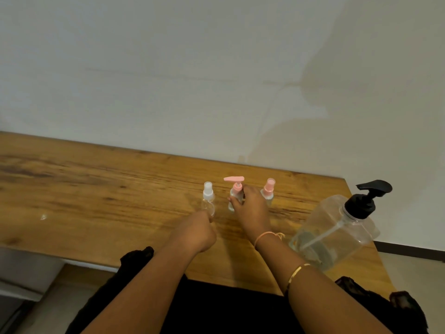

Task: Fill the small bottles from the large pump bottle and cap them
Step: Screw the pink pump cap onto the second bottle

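Observation:
Three small clear bottles stand in a row on the wooden table (96,189). The left one (208,197) has a white spray cap, the middle one (235,192) a pink pump top, the right one (268,189) a pink spray cap. My right hand (250,208) wraps around the middle bottle's body. My left hand (199,229) is curled at the base of the white-capped bottle, touching it; the grip itself is hidden. The large clear pump bottle (337,232) with a black pump stands at the right, holding a little liquid at the bottom.
A plain white wall rises directly behind the table. The table's right edge runs just past the large bottle, and its near edge lies below my forearms. A tiny clear scrap (43,216) lies on the wood at the left.

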Tool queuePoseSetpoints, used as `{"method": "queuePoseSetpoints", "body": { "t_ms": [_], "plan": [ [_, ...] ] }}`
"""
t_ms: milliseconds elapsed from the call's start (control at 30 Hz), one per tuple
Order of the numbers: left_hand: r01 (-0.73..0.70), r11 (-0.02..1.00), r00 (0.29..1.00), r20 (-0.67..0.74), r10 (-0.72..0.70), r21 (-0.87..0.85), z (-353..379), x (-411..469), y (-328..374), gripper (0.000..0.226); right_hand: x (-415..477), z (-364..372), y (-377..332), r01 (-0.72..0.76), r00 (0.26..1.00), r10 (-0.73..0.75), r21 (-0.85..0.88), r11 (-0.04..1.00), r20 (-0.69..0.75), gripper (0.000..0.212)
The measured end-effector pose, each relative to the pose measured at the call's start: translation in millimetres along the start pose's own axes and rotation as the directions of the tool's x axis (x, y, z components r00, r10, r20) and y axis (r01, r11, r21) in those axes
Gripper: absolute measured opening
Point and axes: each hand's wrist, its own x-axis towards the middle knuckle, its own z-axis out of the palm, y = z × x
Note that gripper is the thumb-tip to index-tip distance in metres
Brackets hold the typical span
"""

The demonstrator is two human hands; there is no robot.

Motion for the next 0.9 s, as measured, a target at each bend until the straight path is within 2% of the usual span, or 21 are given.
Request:
{"method": "queuePoseSetpoints", "body": {
  "t_ms": [333, 433, 633, 733, 767, 900],
  "plan": [
    [0.005, 1.000, 0.999, -0.034, -0.004, 0.026, -9, -3, -1, 0.038, -6, 1, -2, -0.020, 0.999, 0.020, 0.014, 1.000, -0.030, 0.037],
    [-0.011, 1.000, 0.999, -0.047, 0.010, -0.013, -13, -7, 2, 0.045, -10, 1, -5, -0.023, 0.999, 0.024, 0.021, 1.000, -0.030, 0.038],
    [0.063, 0.971, 0.982, -0.158, -0.101, -0.229, -13, 4, 5, 0.065, -30, -13, -12, -0.112, 0.993, 0.113, 0.025, 0.993, -0.039, 0.033],
    [0.012, 0.935, 0.970, -0.221, -0.096, -0.354, -10, 11, 9, 0.080, -35, -20, -12, -0.234, 0.972, 0.236, 0.085, 0.969, -0.015, 0.009],
    [-0.013, 0.923, 0.970, -0.228, -0.082, -0.386, -9, 13, 10, 0.081, -36, -23, -13, -0.287, 0.957, 0.289, 0.124, 0.950, 0.004, 0.007],
    [-0.098, 0.853, 0.961, -0.271, -0.052, -0.513, -2, 18, 11, 0.058, -44, -37, -13, -0.392, 0.920, 0.378, 0.225, 0.892, 0.103, 0.013]
  ]
}}
